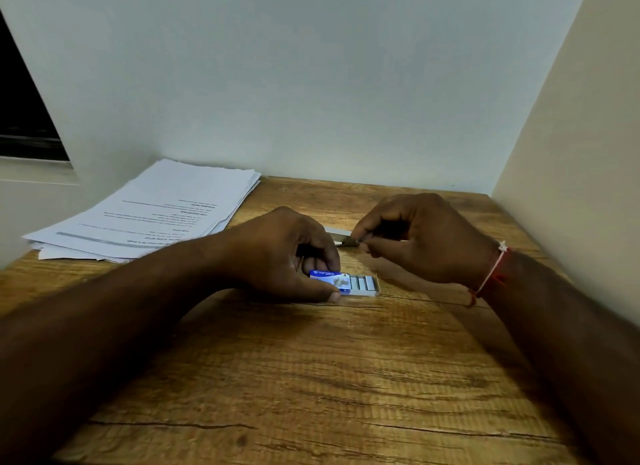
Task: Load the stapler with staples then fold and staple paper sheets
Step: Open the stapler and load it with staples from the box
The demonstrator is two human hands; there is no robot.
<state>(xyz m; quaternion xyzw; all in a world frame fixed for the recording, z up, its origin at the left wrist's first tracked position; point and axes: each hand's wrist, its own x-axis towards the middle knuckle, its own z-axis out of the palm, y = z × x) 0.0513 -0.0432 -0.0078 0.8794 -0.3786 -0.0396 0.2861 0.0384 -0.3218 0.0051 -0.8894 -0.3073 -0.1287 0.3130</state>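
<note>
Left hand (287,257) grips staple box (341,282), steadying it; tray out, strips exposed. Right hand (415,239) just behind box, fingers pinched. On a strip? Cannot tell. Grey stapler (337,235) behind box, paper stack (156,208) far left.

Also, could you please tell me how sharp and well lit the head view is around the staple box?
Head view: dim, flat light leaves the left hand and right hand dark; the staple box is slightly motion-smeared; print on the paper stack is unreadable; wide-angle distortion splays the walls.
</note>
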